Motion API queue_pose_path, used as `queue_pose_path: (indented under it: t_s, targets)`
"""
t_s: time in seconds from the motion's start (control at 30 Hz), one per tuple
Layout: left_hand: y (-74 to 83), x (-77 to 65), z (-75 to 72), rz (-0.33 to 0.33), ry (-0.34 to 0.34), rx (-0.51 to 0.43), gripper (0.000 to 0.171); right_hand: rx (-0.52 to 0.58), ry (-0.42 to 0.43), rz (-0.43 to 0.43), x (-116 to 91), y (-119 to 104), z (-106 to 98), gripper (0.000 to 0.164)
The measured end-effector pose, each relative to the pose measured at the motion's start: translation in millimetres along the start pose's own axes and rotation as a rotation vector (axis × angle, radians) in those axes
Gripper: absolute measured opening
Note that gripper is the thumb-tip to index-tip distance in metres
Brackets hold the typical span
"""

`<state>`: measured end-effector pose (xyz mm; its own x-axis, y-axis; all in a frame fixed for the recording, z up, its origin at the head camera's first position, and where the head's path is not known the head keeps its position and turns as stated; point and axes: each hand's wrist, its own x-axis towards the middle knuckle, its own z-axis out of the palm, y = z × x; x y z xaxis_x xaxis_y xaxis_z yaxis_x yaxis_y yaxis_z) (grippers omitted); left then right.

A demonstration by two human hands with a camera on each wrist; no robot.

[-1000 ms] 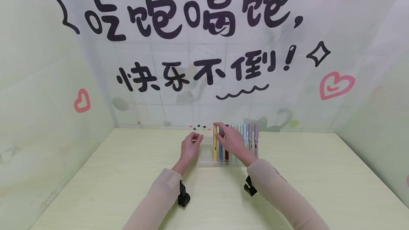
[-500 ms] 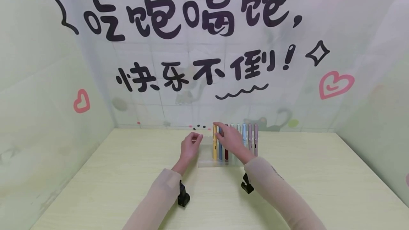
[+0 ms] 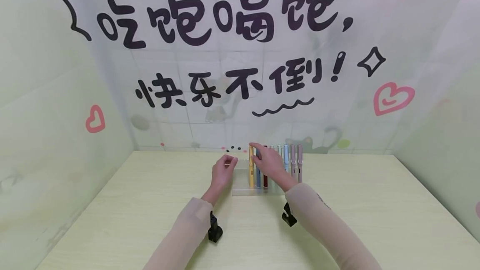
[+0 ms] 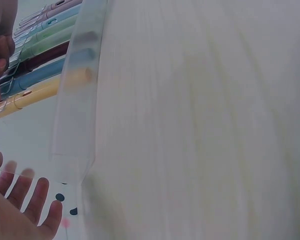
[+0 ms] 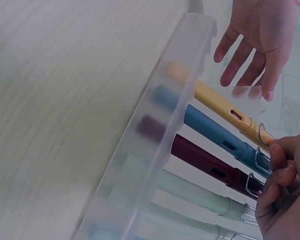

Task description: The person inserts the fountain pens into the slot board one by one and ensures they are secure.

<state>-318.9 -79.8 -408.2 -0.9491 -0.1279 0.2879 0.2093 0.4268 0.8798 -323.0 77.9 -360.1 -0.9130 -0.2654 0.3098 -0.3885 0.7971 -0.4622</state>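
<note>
A clear, frosted pen stand (image 3: 241, 192) holds a row of upright pens in the head view. My right hand (image 3: 271, 162) reaches over the row and pinches the yellow pen (image 3: 251, 174) near its capped top, index finger at the tip. That pen (image 5: 217, 104) has its lower end in the stand's slotted front ledge (image 5: 187, 60). At the stand's left end, my left hand (image 3: 223, 172) pinches the back panel. Its fingers (image 4: 37, 200) spread behind the panel, two fingertips showing through, with the thumb in front.
Beside the yellow pen stand a blue pen (image 5: 215, 131) and a dark red pen (image 5: 205, 159). Pale green pens (image 5: 200, 196), a light blue pen (image 3: 286, 155) and purple pens (image 3: 300, 163) follow to the right. A printed wall cloth (image 3: 180, 132) hangs behind the wooden table (image 3: 150, 203).
My right forearm has shifted slightly to the left. Both hands keep their places at the yellow pen and the stand, and the head view has turned very slightly.
</note>
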Motion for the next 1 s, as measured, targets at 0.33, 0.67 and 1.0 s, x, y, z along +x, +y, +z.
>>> queue_pose_path:
  t_s: [0.33,0.67,1.0]
  targets:
    - [-1.3,0.4,-0.8,0.008,-0.007,-0.003,0.022,0.072,0.079,-0.053,-2.6,8.7,-6.0,0.044]
    - [-2.9,-1.3,-1.1,0.008,-0.011,-0.038,0.026,0.143,0.120,-0.079,-14.5,28.5,-21.4,0.039]
    - [-1.9,-4.7,-10.9,0.012,-0.058,0.076,0.041,0.077,0.216,-0.099,-35.2,62.6,-43.5,0.034]
